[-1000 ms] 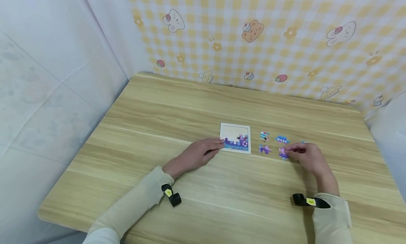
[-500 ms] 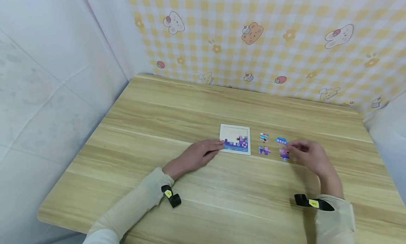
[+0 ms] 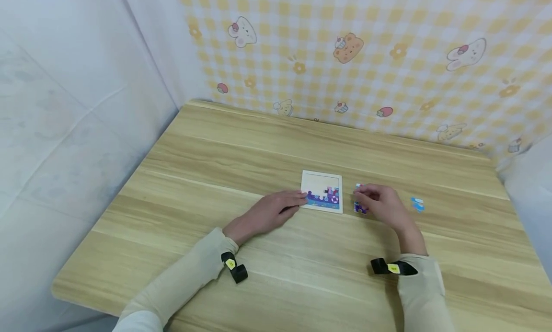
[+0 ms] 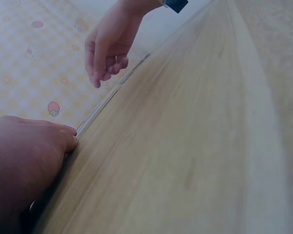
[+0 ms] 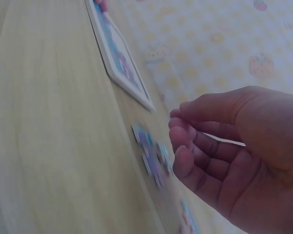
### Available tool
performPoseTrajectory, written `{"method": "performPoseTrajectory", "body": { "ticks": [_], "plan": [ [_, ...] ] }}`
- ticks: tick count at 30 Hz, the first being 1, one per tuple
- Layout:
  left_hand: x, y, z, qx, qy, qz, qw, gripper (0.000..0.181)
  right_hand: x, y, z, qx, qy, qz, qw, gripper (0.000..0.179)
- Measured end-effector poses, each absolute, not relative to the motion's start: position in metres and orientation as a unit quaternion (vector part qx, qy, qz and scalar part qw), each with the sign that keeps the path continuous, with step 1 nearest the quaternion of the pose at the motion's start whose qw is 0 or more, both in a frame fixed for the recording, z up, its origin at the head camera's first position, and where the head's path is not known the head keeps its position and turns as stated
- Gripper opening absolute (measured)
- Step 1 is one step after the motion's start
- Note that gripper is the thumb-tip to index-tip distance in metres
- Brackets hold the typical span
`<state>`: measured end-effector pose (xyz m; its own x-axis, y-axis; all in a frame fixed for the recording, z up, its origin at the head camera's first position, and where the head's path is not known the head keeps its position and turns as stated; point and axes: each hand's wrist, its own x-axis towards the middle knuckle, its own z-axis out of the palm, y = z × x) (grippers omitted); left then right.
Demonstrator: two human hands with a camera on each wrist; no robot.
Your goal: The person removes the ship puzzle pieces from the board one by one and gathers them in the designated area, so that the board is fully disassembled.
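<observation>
Pale wood surface (image 3: 241, 145): purple piece (image 3: 360, 208) beneath the empty, loosely curled right hand (image 3: 383, 203); tray (image 3: 316, 181) leftward, touched by outstretched left hand (image 3: 272, 211)

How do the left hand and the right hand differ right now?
The left hand rests on the edge of the puzzle board; the right hand is raised near the loose pieces.
The left hand's fingers are extended, the right hand's curled, with nothing visible in its grip.
Both are bare, with beige sleeves.

Two hands (image 3: 273, 212) (image 3: 385, 205), two wrist straps (image 3: 238, 274) (image 3: 407, 269), one table (image 3: 302, 265), one puzzle tray (image 3: 314, 182) and at least three loose pieces (image 3: 417, 204) show.
</observation>
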<state>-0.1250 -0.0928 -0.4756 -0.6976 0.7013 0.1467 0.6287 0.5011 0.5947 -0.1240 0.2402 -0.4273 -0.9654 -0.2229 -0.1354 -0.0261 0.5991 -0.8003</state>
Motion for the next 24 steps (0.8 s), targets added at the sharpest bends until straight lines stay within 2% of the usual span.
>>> {"method": "performPoseTrajectory", "body": {
  "ticks": [12, 18, 24],
  "plan": [
    [-0.122, -0.095, -0.47, 0.383, 0.868, 0.311, 0.063, 0.038, -0.148, 0.188, -0.428, -0.125, 0.909, -0.385, 0.105, 0.029],
    [-0.122, -0.094, -0.473, 0.388, 0.865, 0.312, 0.059, 0.038, -0.149, 0.182, -0.433, -0.109, 0.921, -0.352, 0.122, 0.033],
    [-0.124, -0.093, -0.473, 0.399, 0.865, 0.302, 0.034, 0.037, -0.152, 0.18, -0.436, -0.103, 0.918, -0.361, 0.128, 0.028]
  ]
}}
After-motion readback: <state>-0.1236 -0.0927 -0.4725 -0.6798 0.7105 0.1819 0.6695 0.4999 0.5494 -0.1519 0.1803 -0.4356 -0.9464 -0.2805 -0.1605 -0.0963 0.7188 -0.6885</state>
